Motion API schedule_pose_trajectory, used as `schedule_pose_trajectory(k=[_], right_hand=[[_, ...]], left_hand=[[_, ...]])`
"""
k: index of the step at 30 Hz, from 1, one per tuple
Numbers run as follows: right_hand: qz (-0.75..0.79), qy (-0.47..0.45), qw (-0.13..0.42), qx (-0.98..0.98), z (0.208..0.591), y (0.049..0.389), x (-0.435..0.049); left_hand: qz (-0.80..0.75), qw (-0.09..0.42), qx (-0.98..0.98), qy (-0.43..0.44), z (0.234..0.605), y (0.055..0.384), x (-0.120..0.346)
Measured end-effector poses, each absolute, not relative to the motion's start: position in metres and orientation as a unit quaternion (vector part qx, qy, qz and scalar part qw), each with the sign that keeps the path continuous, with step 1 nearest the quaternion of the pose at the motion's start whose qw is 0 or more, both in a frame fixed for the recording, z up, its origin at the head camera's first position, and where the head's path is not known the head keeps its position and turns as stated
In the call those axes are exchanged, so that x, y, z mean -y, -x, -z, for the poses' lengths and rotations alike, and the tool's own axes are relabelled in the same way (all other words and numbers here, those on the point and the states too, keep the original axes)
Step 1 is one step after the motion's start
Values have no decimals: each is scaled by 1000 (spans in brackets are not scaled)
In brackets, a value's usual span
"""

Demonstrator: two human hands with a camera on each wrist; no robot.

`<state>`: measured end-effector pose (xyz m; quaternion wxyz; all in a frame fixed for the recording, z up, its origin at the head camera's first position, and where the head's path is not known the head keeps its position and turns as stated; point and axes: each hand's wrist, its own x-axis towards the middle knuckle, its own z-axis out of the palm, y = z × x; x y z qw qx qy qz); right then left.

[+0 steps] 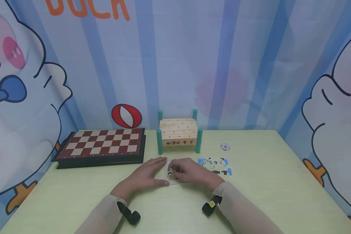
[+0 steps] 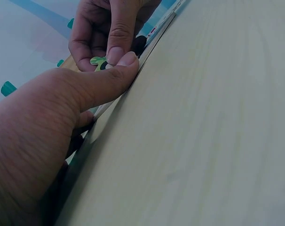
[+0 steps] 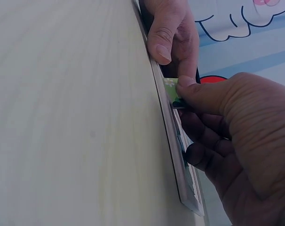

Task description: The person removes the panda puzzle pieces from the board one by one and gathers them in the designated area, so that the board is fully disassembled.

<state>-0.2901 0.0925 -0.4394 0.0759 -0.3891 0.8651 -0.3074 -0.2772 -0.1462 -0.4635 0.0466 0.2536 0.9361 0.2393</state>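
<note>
My right hand (image 1: 191, 170) pinches a small green jigsaw piece (image 3: 170, 90) between thumb and fingertips, low over a thin light-edged puzzle board (image 1: 175, 182). A green tip of the piece (image 2: 98, 61) shows beside the right thumb in the left wrist view. Along the left side of the board lies my left hand (image 1: 146, 175), thumb and fingers extended and spread apart. In the left wrist view its thumb (image 2: 109, 82) rests at the board's near edge. Much of the board is hidden under the right hand.
Several blue, white and black panda puzzle pieces (image 1: 214, 165) lie right of the board, with a round chip (image 1: 225, 147) behind them. A small wooden toy bed (image 1: 178, 128) with green posts stands behind. A checkered chessboard box (image 1: 100, 144) sits at the back left.
</note>
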Motion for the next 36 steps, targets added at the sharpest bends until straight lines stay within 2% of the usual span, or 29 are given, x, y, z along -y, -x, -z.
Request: schedule_pose_trajectory(k=[36], right_hand=[[326, 390, 71, -858, 439, 289, -94]], left_hand=[[-238, 49, -936, -255, 466, 278, 149]])
